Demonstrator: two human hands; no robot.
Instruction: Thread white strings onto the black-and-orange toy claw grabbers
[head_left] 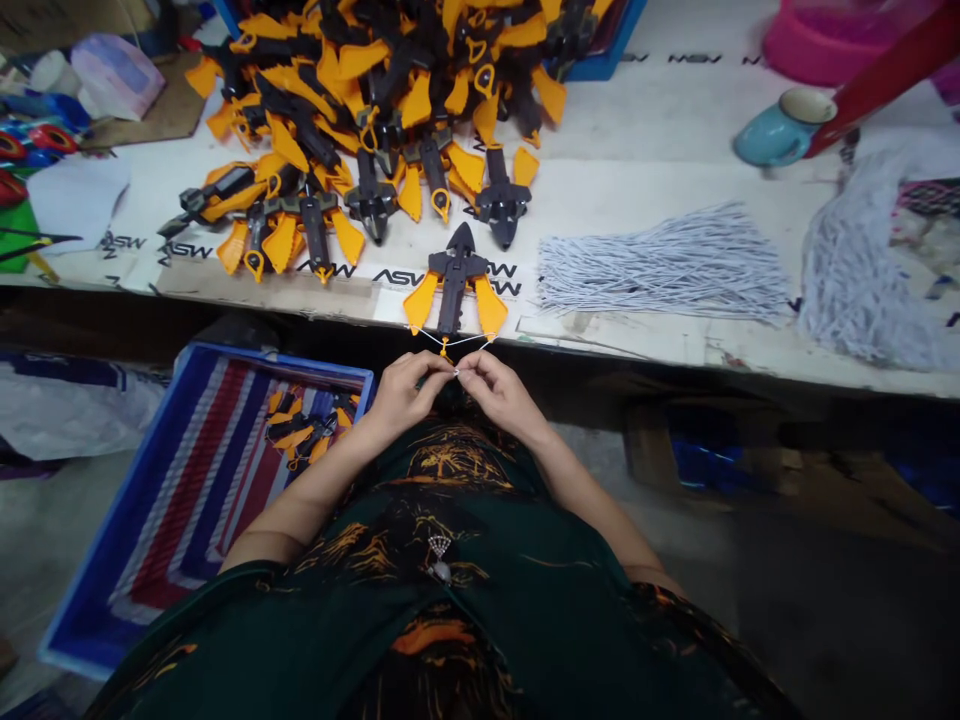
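A black and orange toy point(453, 285) lies at the table's front edge, its dark point facing away from me. White string point(471, 343) runs between its two orange wings and past the small orange ring at its near end. Just below that ring, my left hand point(409, 392) and my right hand point(501, 392) meet, fingertips pinched together on the white string. The string's ends are mostly hidden by the fingers. Behind the toy is a large heap of similar black and orange toys point(315, 110).
On the table point(637, 180), a bundle of white strings point(660, 265) lies to the right, with a looser bundle point(855, 270) beyond. A blue mug point(784, 130) and pink basin point(825, 45) stand at the back right. A blue crate point(97, 590) holding some toys sits low at the left.
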